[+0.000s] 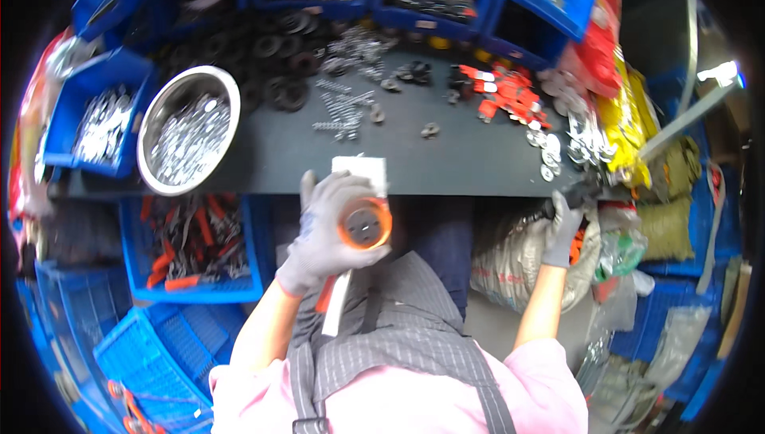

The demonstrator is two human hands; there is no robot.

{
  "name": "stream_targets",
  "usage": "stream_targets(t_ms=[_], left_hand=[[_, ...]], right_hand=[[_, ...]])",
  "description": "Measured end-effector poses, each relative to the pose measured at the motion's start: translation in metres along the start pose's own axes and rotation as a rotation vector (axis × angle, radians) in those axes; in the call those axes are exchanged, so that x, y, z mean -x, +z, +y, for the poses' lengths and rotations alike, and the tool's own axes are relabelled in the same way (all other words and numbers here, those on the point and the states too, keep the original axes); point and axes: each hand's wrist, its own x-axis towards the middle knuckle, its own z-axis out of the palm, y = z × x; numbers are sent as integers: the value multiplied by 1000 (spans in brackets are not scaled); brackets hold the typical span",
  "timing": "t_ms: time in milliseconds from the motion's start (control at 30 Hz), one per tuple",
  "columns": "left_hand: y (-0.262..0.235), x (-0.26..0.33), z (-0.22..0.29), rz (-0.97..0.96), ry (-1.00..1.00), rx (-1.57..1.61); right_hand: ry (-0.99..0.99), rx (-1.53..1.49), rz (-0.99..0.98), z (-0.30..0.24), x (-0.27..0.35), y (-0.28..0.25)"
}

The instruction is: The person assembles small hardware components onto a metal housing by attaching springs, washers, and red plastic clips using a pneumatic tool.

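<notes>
My left hand (331,227), in a grey glove, is closed around an orange-rimmed round part with a black, holed face (365,227). It is just in front of the bench edge, above my lap. A white and orange strip (336,306) sticks out below that hand, and a pale flat piece (362,169) shows just beyond it. Over on the right, my right hand (562,231), also gloved, has its fingers curled by a dark object (586,193) at the bench edge, above a white woven sack (510,263). Blur hides what those fingers hold.
On the dark bench (462,167) lie springs (341,111), black rings (285,93), red-orange parts (510,93) and metal discs (547,155). A steel bowl (231,127) of metal pieces stands left, beside a blue bin (60,127). Below is a blue crate (256,259) of orange-handled parts.
</notes>
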Motion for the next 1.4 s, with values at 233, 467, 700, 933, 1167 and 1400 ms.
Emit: stream_targets(t_ms=[233, 467, 700, 933, 1167, 1400], left_hand=[[-1, 14, -19, 14, -19, 39], [-4, 16, -20, 20, -31, -13], [-6, 19, -22, 21, -42, 55], [-4, 19, -25, 92, 23, 25], [-6, 18, -26, 71, -14, 23], [-6, 18, -29, 93, 10, 47]], right_hand=[[19, -763, -432, -147, 138, 123], [-149, -995, -772, -231, 187, 209], [-116, -799, -840, -233, 192, 232], [-121, -795, -998, -236, 186, 240], [-88, -574, -602, -246, 216, 237], [-222, -543, -454, -245, 233, 241]])
